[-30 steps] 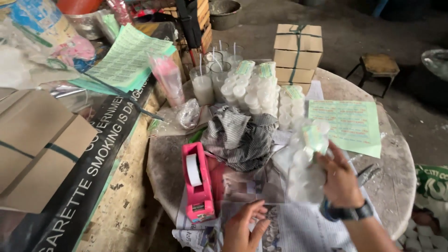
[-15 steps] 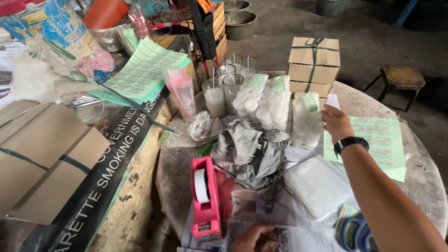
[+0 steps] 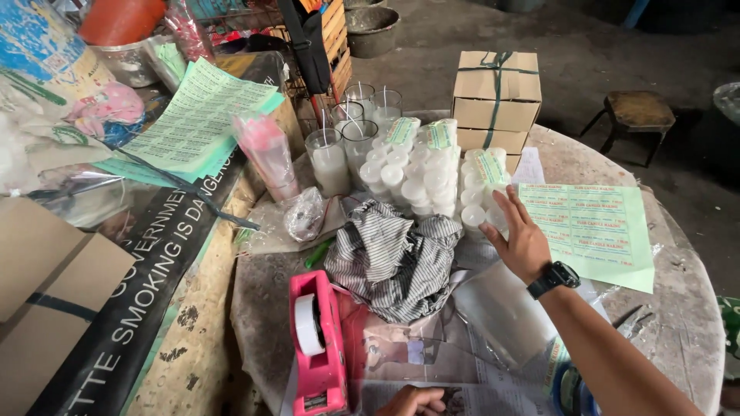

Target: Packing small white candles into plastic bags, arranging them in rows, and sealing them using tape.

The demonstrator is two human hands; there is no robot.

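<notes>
My right hand (image 3: 520, 235), with a black watch on its wrist, is spread flat with the fingertips against the rightmost plastic-wrapped pack of small white candles (image 3: 479, 185). It grips nothing. Two more such packs (image 3: 412, 166) stand close to the left of that one. Only part of my left hand (image 3: 412, 400) shows at the bottom edge, its fingers curled on newspaper (image 3: 432, 362). A striped cloth (image 3: 397, 258) lies between the hands, and a pink tape dispenser (image 3: 316, 347) sits to the left of my left hand.
Glass tumblers of white wax with wicks (image 3: 331, 158) stand behind the packs. A string-tied cardboard box (image 3: 497, 96) is at the back, and a green printed sheet (image 3: 597, 231) lies on the right. Clear plastic bags (image 3: 501, 308) are under my forearm. A wooden stool (image 3: 636, 115) stands beyond the round table (image 3: 678, 323).
My right hand carried a pack of white candles from the table's right side to the group of packs, set it down and let go. The left hand stayed low on the newspaper.
</notes>
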